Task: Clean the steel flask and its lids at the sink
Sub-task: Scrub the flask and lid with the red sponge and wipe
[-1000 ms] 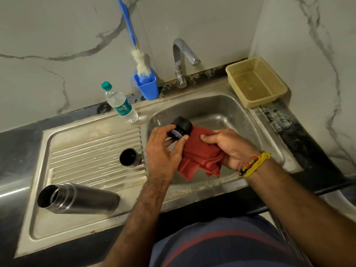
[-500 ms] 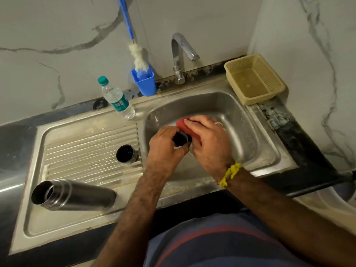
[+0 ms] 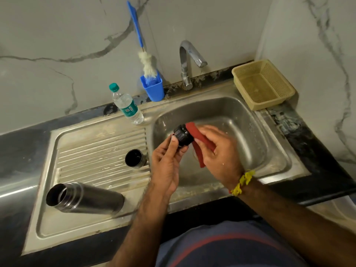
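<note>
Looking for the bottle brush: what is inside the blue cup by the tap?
The blue cup holds the bottle brush, standing head-down, its blue handle leaning on the wall. The cup's wall hides the brush tip and anything else at the bottom.

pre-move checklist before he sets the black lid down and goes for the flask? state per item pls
1. Left hand grips the black lid over the sink basin: ok.
2. Right hand holds the red cloth against the lid: ok.
3. Lid fully wiped: cannot tell.
4. Tap off, no stream visible: ok.
5. Steel flask lies open on its side on the drainboard, within reach: ok.
6. Steel cup lid sits apart on the drainboard, cleaned or not: cannot tell.
</note>
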Demonstrator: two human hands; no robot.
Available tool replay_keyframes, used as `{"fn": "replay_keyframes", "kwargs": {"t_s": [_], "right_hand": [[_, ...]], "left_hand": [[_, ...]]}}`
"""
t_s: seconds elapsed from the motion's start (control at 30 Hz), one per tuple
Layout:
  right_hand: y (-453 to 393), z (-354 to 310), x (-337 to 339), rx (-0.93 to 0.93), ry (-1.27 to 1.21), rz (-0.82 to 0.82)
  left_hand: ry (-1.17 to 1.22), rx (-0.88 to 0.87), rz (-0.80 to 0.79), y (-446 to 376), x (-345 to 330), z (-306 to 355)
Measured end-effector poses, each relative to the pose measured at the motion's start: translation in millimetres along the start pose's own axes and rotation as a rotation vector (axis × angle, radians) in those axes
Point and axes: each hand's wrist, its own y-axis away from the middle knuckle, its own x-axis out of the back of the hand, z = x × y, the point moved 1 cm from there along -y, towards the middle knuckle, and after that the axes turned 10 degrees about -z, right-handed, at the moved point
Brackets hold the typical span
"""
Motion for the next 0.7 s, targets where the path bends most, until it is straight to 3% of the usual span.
{"fn": "replay_keyframes", "kwargs": {"t_s": [0.17, 0.3, 0.43, 0.5, 0.57, 0.7], "right_hand": [[-15.4, 10.1, 3.8, -0.152, 0.001, 0.025], [-8.0, 7.0, 2.5, 0.023, 0.073, 0.049], [-0.7, 11.6, -7.7, -0.099, -0.009, 0.084], [0.8, 8.5, -14.2, -0.074, 0.008, 0.079], [2.6, 9.7, -11.8, -0.050, 0.062, 0.049], [-6.3, 15.4, -15.0, -0.212, -0.011, 0.021]], "left_hand": [[-0.219, -0.001, -0.094, 5.0, -5.7, -12.8], [-0.138, -0.074, -0.070, -3.2, 1.4, -0.7], [-0.153, -0.070, -0.003, 0.0, -2.3, -7.0], [-0.177, -0.086, 0.025, -0.4, -0.7, -7.7], [-0.277, -0.075, 0.025, 0.9, 2.2, -5.2], [-0.527, -0.035, 0.038, 12.3, 2.4, -13.6]]}}
